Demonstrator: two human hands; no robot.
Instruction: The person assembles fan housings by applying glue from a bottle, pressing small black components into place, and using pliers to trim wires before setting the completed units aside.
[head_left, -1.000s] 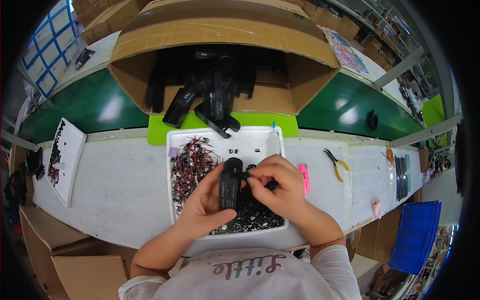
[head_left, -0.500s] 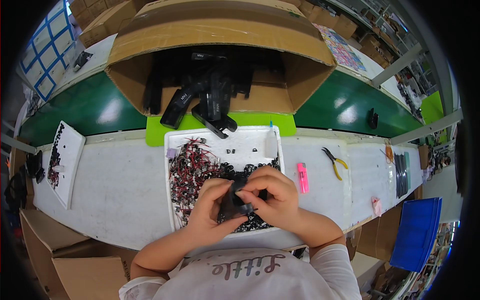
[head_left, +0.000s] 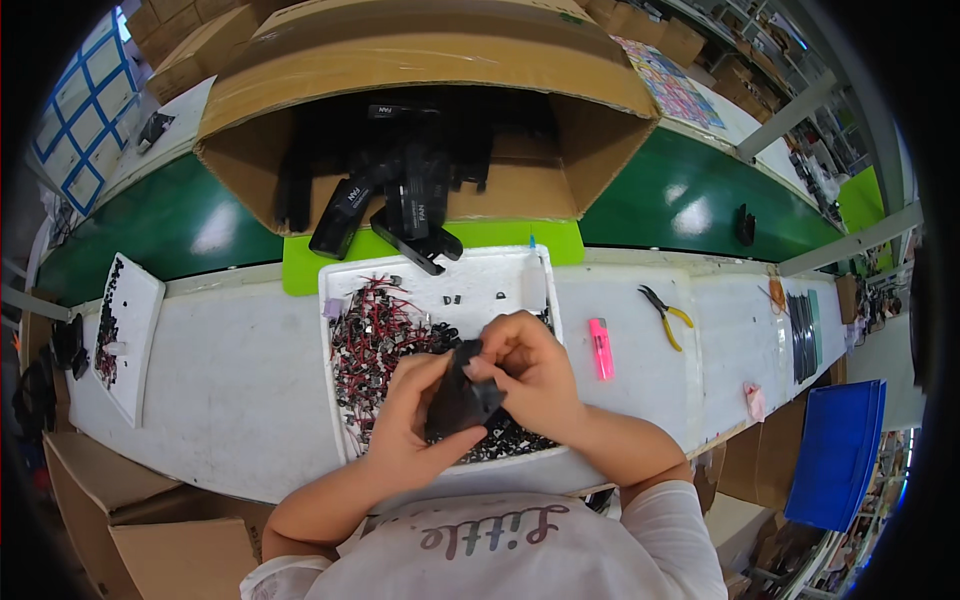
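Over the near part of a white foam tray (head_left: 341,440), both hands hold one black plastic housing (head_left: 455,405). My left hand (head_left: 405,415) is wrapped round its left and lower side. Thumb and fingers of my right hand (head_left: 530,375) pinch at its upper right edge; whether a small part sits between them is hidden. In the tray lie a heap of small parts with red and black wires (head_left: 365,340) on the left and many small black pieces (head_left: 510,440) toward the near right. A translucent bottle with a blue tip (head_left: 535,280) is at the tray's far right corner.
A large cardboard box (head_left: 420,65) opens toward me beyond the tray, with several black housings (head_left: 345,215) spilling out. Right of the tray lie a pink lighter (head_left: 601,350) and yellow-handled pliers (head_left: 668,320). A second white tray (head_left: 135,340) stands left; a blue bin (head_left: 832,455) is at the right.
The black housing has been turned in my hands, so its curved open end no longer faces up. My right hand has shifted slightly up and left, still pinching at its edge.
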